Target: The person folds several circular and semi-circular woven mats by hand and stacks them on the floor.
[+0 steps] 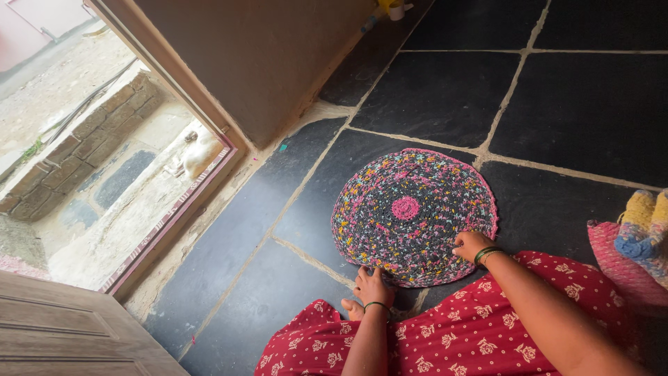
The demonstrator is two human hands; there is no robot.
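1. Pressing down on the near edge of the round mat (414, 216), the left hand (372, 284) has its fingers bent over the rim at about 7 o'clock on the mat. It holds the rim lightly, not in a tight fist.
2. The right hand (470, 245) rests on the mat's edge at about 4 o'clock. Its fingers curl onto the rim, but whether they pinch it or just lie on it cannot be told.
3. Both wrists wear green bangles (486, 254).
4. The mat lies flat on the dark stone floor (445, 90). It is woven in many colours, with a pink spot in the middle and a pink border.
5. A bare toe (352, 306) peeks out just beside the left hand, at the mat's 7 o'clock.
6. The person's red dress with small flowers (473, 327) spreads over the floor at 6 o'clock from the mat.
7. At 3 o'clock, well apart from the mat, sits a pink mat with a yellow and blue woven bundle (643, 226) on top.
8. At 9 o'clock an open doorway (174, 202) shows sunny ground and a brick wall (76, 150) outside.
9. A wooden door (62, 327) stands at 8 o'clock.
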